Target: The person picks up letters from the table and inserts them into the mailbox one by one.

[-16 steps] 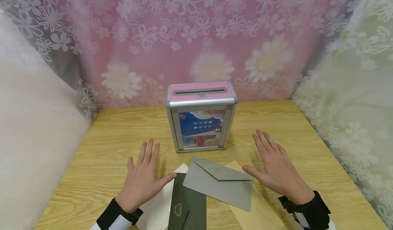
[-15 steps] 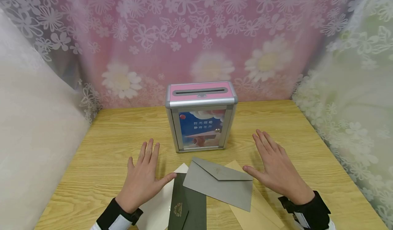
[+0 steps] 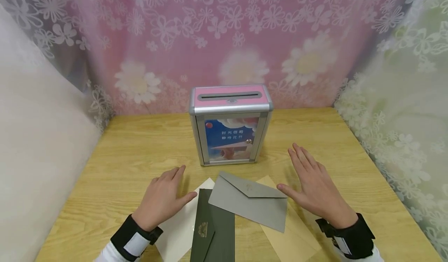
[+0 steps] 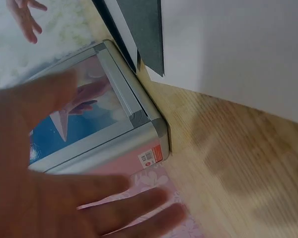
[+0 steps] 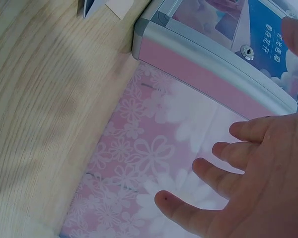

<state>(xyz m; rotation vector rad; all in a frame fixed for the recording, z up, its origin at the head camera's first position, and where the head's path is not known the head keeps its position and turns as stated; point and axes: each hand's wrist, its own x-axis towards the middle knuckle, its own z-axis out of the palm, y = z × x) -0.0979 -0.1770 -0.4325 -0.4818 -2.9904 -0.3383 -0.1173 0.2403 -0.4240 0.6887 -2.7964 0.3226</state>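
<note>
My left hand (image 3: pixel 161 198) hovers over the left side of the table, its thumb near a white envelope (image 3: pixel 175 233) and a dark green envelope (image 3: pixel 222 231) with a gold emblem. In the left wrist view its fingers are spread and hold nothing. My right hand (image 3: pixel 316 186) is held out to the right, fingers extended, with its thumb tip by the right end of a grey envelope (image 3: pixel 248 205). That grey envelope lies across the dark green one and a yellow envelope (image 3: pixel 292 234). Behind them stands an upright letter box (image 3: pixel 231 128), pink and silver with a slot on top.
The wooden table (image 3: pixel 140 137) carries everything. A keyhole lock (image 5: pixel 247 52) sits on the letter box's front door. A pink flowered curtain (image 3: pixel 196 40) hangs at the back, with a white cloth (image 3: pixel 42 118) at left and a pale green floral one (image 3: pixel 402 110) at right.
My left hand has turned and its fingers have drawn closer together. The right hand keeps nearly the same pose. The head view has tilted slightly, so box and envelopes appear higher.
</note>
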